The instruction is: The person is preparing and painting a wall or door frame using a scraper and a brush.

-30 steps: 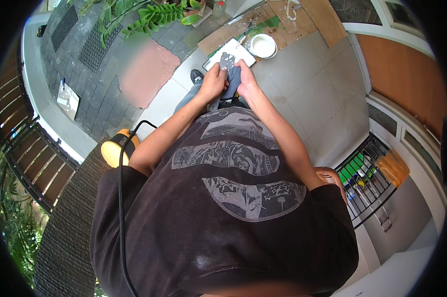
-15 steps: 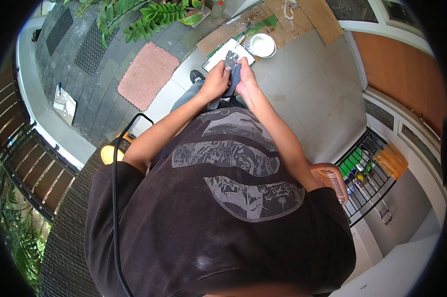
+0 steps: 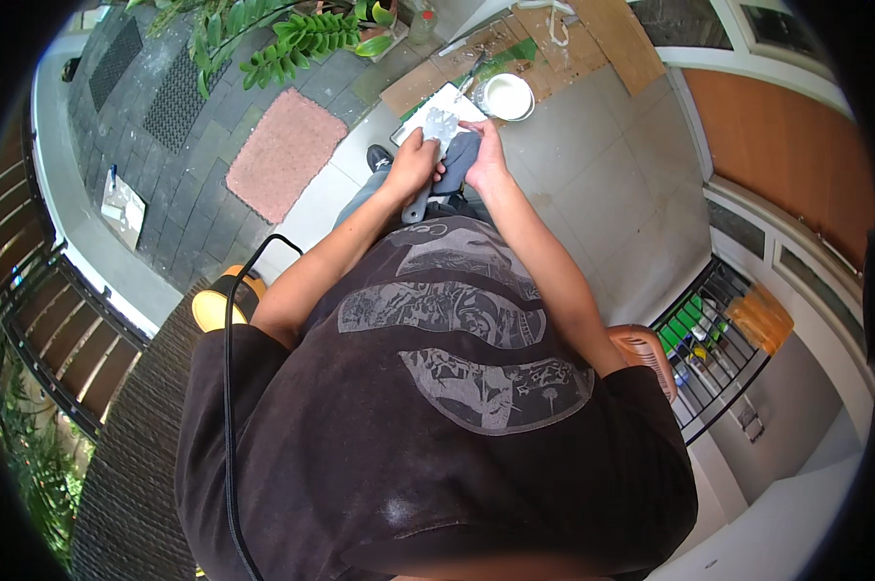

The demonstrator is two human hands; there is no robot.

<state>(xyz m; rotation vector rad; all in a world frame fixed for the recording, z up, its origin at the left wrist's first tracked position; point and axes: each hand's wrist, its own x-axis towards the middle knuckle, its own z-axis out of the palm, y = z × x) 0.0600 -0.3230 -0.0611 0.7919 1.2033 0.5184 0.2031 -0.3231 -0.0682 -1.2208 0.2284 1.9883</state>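
My left hand [image 3: 415, 165] is closed around the grey handle of a putty knife [image 3: 441, 125]. The broad blade points away from me, pale and smeared, and the handle's end sticks out below my fist. In my right hand [image 3: 490, 157] is a bunched dark grey cloth [image 3: 459, 163], pinched close beside the blade. Whether cloth and blade touch is hard to make out. Just beyond both hands lies a white tray [image 3: 453, 98] with a dark rim. Right of that stands a bucket [image 3: 506, 98] of white paint or filler.
Stained cardboard [image 3: 575, 60] covers the floor at the back. A pink mat [image 3: 286, 155] lies on dark paving to the left, near a leafy plant [image 3: 311, 41]. On the right are an orange-brown panel [image 3: 786, 145] and a black metal rack [image 3: 718, 339].
The cloth has come off the putty knife's blade and dropped toward my right palm. The blade now shows bare, and my left hand has shifted slightly nearer and left.
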